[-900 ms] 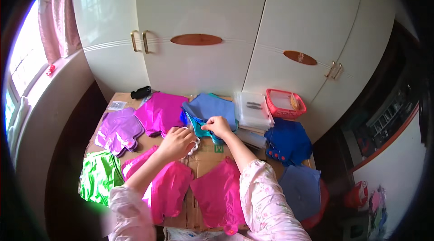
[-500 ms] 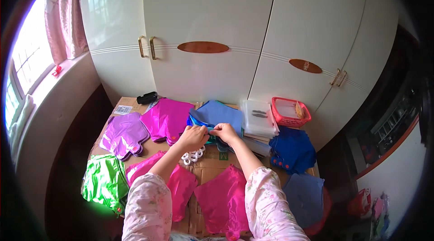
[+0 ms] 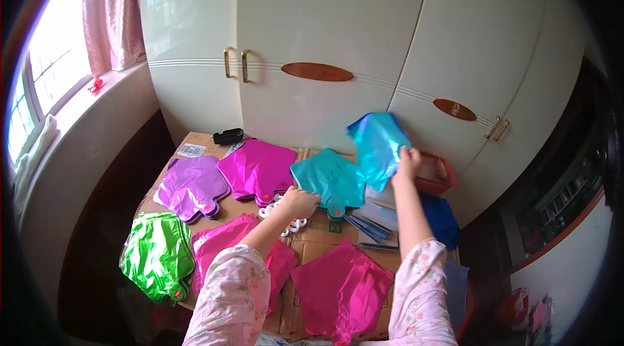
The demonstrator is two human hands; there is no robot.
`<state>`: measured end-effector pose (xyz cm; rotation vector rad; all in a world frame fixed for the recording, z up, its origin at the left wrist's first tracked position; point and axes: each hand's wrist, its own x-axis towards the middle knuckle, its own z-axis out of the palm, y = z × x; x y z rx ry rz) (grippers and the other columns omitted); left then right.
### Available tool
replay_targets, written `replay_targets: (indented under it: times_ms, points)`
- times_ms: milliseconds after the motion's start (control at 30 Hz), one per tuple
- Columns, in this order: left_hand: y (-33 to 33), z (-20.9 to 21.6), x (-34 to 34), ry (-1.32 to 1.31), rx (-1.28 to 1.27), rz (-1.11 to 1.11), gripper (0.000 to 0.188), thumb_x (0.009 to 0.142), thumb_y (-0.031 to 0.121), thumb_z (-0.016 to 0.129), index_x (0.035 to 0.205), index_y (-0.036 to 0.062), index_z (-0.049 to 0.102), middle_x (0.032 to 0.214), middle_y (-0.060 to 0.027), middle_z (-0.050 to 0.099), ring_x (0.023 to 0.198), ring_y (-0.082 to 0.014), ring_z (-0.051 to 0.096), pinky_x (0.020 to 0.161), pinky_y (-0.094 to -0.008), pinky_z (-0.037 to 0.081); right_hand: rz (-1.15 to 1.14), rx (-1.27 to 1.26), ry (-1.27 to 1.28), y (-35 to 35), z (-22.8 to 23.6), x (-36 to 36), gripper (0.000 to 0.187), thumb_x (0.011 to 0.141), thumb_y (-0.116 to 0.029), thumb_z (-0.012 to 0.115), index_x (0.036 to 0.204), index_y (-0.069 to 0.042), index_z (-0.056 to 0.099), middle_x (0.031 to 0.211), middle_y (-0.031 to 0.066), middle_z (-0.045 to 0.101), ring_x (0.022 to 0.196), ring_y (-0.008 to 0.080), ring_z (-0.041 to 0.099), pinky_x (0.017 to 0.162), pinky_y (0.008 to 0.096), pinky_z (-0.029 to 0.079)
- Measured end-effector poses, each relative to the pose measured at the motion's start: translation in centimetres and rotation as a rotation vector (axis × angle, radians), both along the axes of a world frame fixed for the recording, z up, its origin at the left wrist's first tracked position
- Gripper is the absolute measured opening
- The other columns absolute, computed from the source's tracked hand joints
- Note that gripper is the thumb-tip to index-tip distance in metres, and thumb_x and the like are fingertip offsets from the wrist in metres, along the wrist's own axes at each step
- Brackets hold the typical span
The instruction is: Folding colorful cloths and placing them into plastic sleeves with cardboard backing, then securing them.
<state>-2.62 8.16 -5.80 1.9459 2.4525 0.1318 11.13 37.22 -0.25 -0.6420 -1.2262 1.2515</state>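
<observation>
My right hand (image 3: pixel 408 163) grips a flat, shiny teal foil balloon (image 3: pixel 379 146) by its right side, lifted above the back right of the cardboard. Below and to its left lies a stack of teal star-shaped foil balloons (image 3: pixel 330 180) with a red spot on its tab. My left hand (image 3: pixel 301 202) is closed at the stack's lower left edge; whether anything is in its fingers is hidden. White rings (image 3: pixel 296 224) lie partly under that hand. A magenta balloon stack (image 3: pixel 257 167) is just behind it.
Purple (image 3: pixel 192 183), green (image 3: pixel 156 255) and pink balloons (image 3: pixel 341 287) lie around the cardboard (image 3: pixel 312 242). At right are narrow blue strips (image 3: pixel 369 226), dark blue balloons (image 3: pixel 442 219) and a red basket (image 3: pixel 439 174). A black case (image 3: pixel 228 136) sits at the back before white cabinets (image 3: pixel 318 21).
My hands were together over the middle stack and are now apart. The right hand has swung right and up with a teal balloon. A grey-blue surface on the stack has given way to teal.
</observation>
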Motion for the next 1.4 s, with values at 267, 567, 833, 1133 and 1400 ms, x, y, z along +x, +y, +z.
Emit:
replay_targets:
  times_ms: [267, 567, 833, 1133, 1400]
  points:
    - [-0.4, -0.9, 0.3, -0.019, 0.015, 0.040, 0.027, 0.086, 0.032, 0.047, 0.106, 0.0175, 0.060, 0.107, -0.0032, 0.065, 0.098, -0.0244, 0.063, 0.082, -0.0463, 0.043, -0.227, 0.614, -0.389, -8.2, 10.1, -3.0, 0.009, 0.087, -0.009, 0.057, 0.090, -0.004, 0.063, 0.082, 0.0106, 0.067, 0.070, 0.0236, 0.064, 0.066, 0.0338, 0.049]
    - [-0.9, 1.0, 1.6, -0.010, -0.006, 0.059, 0.035, 0.086, 0.036, 0.049, 0.118, 0.0262, 0.059, 0.116, -0.0053, 0.061, 0.106, -0.0237, 0.060, 0.087, -0.0439, 0.040, -0.204, 1.701, -0.742, -13.3, 7.9, -1.5, 0.004, 0.077, -0.010, 0.055, 0.075, -0.010, 0.052, 0.070, 0.0036, 0.050, 0.070, 0.0198, 0.059, 0.058, 0.0334, 0.049]
    - [-0.2, 0.6, 1.1, 0.007, -0.047, 0.056, 0.036, 0.081, 0.037, 0.055, 0.114, 0.0255, 0.063, 0.109, -0.0053, 0.064, 0.100, -0.0226, 0.063, 0.081, -0.0416, 0.045, -0.108, 1.957, -0.730, -14.4, 5.8, -4.4, 0.006, 0.071, -0.014, 0.056, 0.069, -0.013, 0.051, 0.070, 0.0025, 0.050, 0.066, 0.0174, 0.056, 0.056, 0.0303, 0.048]
    - [-0.9, -1.7, -1.1, -0.066, 0.025, 0.025, 0.028, 0.078, 0.032, 0.056, 0.092, 0.0100, 0.066, 0.109, -0.0082, 0.063, 0.097, -0.0252, 0.063, 0.081, -0.0445, 0.048, 0.371, 1.337, -0.987, -18.3, -4.1, -3.9, 0.008, 0.080, -0.013, 0.053, 0.079, -0.007, 0.059, 0.085, 0.0094, 0.060, 0.078, 0.0279, 0.064, 0.068, 0.0403, 0.053]
    - [-0.9, 0.3, -0.9, -0.112, -0.135, 0.042, 0.033, 0.080, 0.029, 0.053, 0.105, 0.0099, 0.062, 0.117, -0.0102, 0.061, 0.102, -0.0274, 0.061, 0.086, -0.0470, 0.046, 0.165, 1.257, -1.213, -19.3, -6.1, -4.6, 0.009, 0.082, -0.013, 0.053, 0.078, -0.007, 0.059, 0.083, 0.0097, 0.060, 0.078, 0.0262, 0.066, 0.062, 0.0398, 0.054]
